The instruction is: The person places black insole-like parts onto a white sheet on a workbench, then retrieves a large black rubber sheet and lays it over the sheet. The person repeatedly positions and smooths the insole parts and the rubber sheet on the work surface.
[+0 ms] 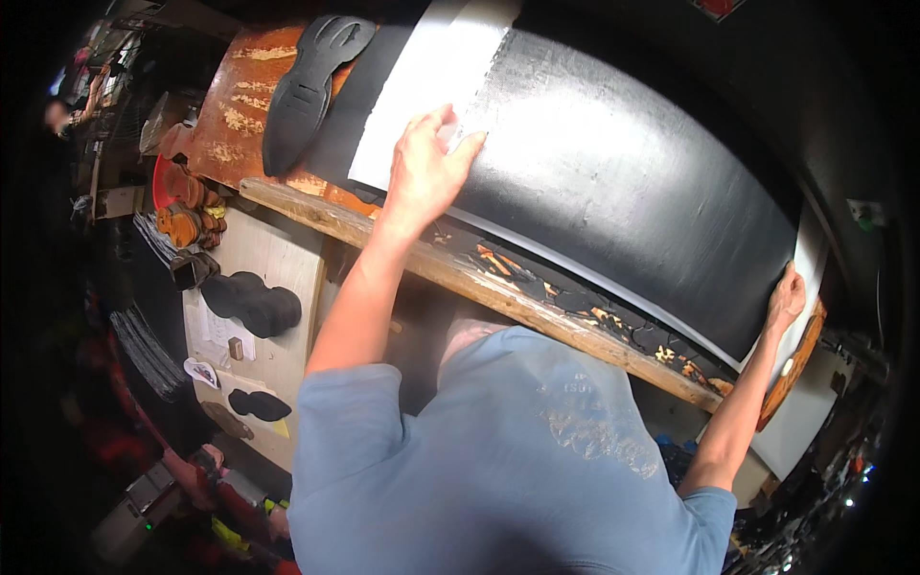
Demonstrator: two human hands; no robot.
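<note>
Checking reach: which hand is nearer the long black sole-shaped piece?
Left. Left hand: right of that piece. Right hand: farther, at the right edge of the glossy black sheet.

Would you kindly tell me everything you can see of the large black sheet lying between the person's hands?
The large black sheet is broad, smooth and rubber- or leather-like, with strong glare toward its left side. It lies spread out beyond a wooden rail, its left edge finely ragged near the top. A white layer shows along its left, near and right edges. The right hand is at its right edge; the left hand reaches its left edge, though contact there is unclear.
</note>
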